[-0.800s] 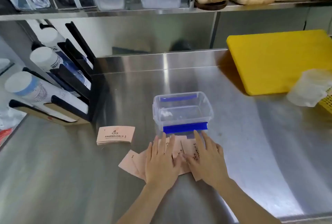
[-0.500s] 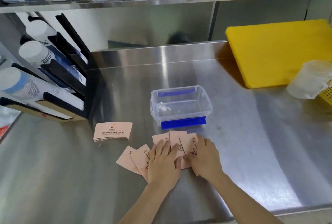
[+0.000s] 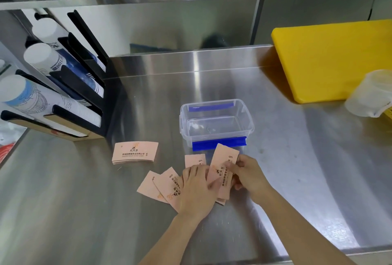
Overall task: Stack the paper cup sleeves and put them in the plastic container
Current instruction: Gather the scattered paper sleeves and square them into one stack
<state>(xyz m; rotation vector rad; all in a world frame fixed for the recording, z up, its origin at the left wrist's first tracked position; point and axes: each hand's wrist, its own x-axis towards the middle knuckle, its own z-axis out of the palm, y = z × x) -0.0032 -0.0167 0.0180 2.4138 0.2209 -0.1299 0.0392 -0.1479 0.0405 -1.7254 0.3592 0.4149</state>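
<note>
Several pink paper cup sleeves (image 3: 161,186) lie fanned out on the steel counter, just in front of a clear plastic container (image 3: 216,123) with blue clips, which holds nothing. My left hand (image 3: 196,190) presses flat on the fan. My right hand (image 3: 247,174) pinches one sleeve (image 3: 222,171) and holds it tilted up off the counter. A neat stack of sleeves (image 3: 135,152) sits apart to the left.
A black rack of paper cups (image 3: 63,95) stands at the left. A yellow cutting board (image 3: 335,61) leans at the back right, with a translucent tub (image 3: 373,92) beside it. A shelf with containers runs overhead.
Both hands lay flat on the spread sleeves before. My right hand has now picked one sleeve up and lifted it; the left hand stays pressed on the others.
</note>
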